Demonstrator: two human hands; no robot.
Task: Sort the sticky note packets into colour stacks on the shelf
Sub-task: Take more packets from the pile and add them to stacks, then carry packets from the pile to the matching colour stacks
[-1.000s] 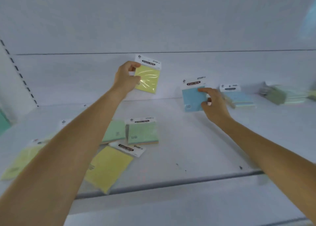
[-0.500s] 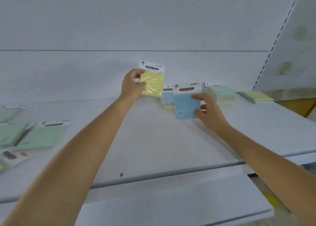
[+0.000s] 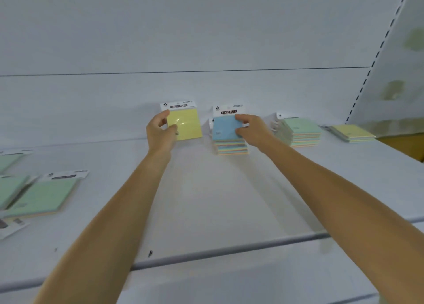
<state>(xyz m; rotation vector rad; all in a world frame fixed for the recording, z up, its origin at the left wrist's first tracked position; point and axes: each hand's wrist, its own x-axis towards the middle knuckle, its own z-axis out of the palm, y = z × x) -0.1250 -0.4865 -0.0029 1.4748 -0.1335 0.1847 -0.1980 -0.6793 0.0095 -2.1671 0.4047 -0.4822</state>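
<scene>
Left grip (image 3: 160, 133): clamped on yellow packet (image 3: 187, 125), held above shelf (image 3: 229, 200).
Right grip (image 3: 252, 131): pinches blue packet (image 3: 226, 129), on or just over blue stack (image 3: 231, 148).
Handling: probably light, fairly stiff, slick wrap; pinch side edges.

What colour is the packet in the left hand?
That packet is pale yellow; the head view shows it best.

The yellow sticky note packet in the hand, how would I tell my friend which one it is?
On the long white shelf, find the left hand raised near the back wall. It pinches a square yellow sticky note packet with a white header card. It is the only yellow one held up; the other yellow packets lie stacked flat at the far right.
</scene>
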